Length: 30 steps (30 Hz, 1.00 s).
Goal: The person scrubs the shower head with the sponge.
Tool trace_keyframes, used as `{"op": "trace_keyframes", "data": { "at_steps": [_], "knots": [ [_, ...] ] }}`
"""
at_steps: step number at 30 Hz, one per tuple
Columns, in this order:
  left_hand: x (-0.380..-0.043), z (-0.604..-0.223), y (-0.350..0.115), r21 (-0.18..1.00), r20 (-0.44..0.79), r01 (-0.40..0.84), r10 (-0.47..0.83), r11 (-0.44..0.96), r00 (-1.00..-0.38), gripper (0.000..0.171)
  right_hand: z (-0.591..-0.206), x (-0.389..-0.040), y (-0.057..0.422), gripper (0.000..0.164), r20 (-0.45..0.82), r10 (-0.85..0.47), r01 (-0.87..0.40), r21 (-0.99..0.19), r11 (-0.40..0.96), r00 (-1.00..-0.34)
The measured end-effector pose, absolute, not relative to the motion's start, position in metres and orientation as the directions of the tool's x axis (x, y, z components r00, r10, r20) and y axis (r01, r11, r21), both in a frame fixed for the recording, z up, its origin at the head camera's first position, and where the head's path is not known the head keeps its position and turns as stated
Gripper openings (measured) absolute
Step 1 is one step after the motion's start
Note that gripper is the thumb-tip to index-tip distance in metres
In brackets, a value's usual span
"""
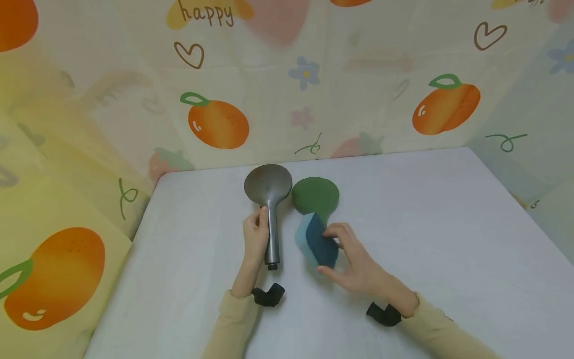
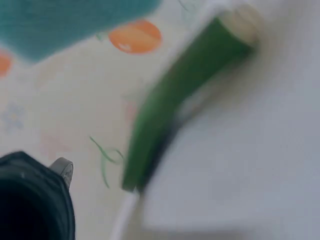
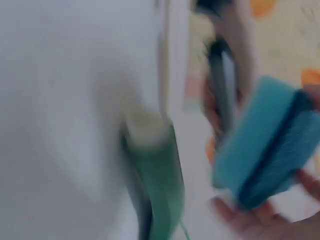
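In the head view my left hand (image 1: 255,233) grips a grey metallic shower head (image 1: 268,184) by its handle, the round head pointing away from me. My right hand (image 1: 356,264) holds a two-tone blue sponge (image 1: 323,244) between thumb and fingers, tilted on edge. Beyond the sponge lies a green paddle-shaped thing (image 1: 316,195), its lower handle partly hidden by the sponge. Its green handle (image 2: 185,85) ends in a beige tip in the left wrist view. The right wrist view shows the sponge (image 3: 265,145) blurred, with the fingertips (image 3: 235,210) at its edge.
A white tabletop (image 1: 448,224) lies under everything. Patterned cloth (image 1: 358,99) with oranges and hearts hangs behind the table and at its sides. Black bands with small blocks (image 1: 269,295) sit at both wrists.
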<state>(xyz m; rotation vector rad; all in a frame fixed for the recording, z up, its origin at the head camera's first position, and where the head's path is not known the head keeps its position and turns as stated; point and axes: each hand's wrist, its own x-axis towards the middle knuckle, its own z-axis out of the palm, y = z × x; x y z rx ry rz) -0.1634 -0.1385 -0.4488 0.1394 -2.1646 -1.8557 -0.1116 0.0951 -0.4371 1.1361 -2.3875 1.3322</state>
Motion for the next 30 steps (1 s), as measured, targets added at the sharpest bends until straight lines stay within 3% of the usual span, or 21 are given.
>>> {"op": "trace_keyframes", "data": {
  "at_steps": [4, 9, 15, 25, 30],
  "knots": [
    [-0.168, -0.467, -0.145, 0.963, 0.163, 0.084, -0.306, 0.256, -0.938, 0.041, -0.432, -0.120, 0.116, 0.055, 0.304, -0.408, -0.500, -0.654, 0.568, -0.861],
    [-0.169, -0.475, -0.148, 0.961, 0.148, 0.060, -0.318, 0.269, -0.936, 0.042, -0.433, -0.123, 0.132, 0.052, 0.124, -0.271, -0.291, -0.585, 0.758, -0.955],
    [-0.168, -0.478, -0.149, 0.954, 0.140, 0.037, -0.329, 0.299, -0.934, 0.042, -0.434, -0.122, 0.138, 0.047, 0.072, -0.210, -0.217, -0.509, 0.833, -0.975],
    [-0.171, -0.484, -0.149, 0.944, 0.103, -0.021, -0.354, 0.330, -0.929, 0.042, -0.440, -0.120, 0.133, 0.055, 0.103, -0.179, -0.206, -0.420, 0.884, -0.978],
    [-0.170, -0.482, -0.153, 0.898, 0.111, -0.060, -0.357, 0.436, -0.927, 0.034, -0.442, -0.119, 0.130, 0.057, 0.140, -0.178, -0.218, -0.377, 0.900, -0.974]
  ]
}}
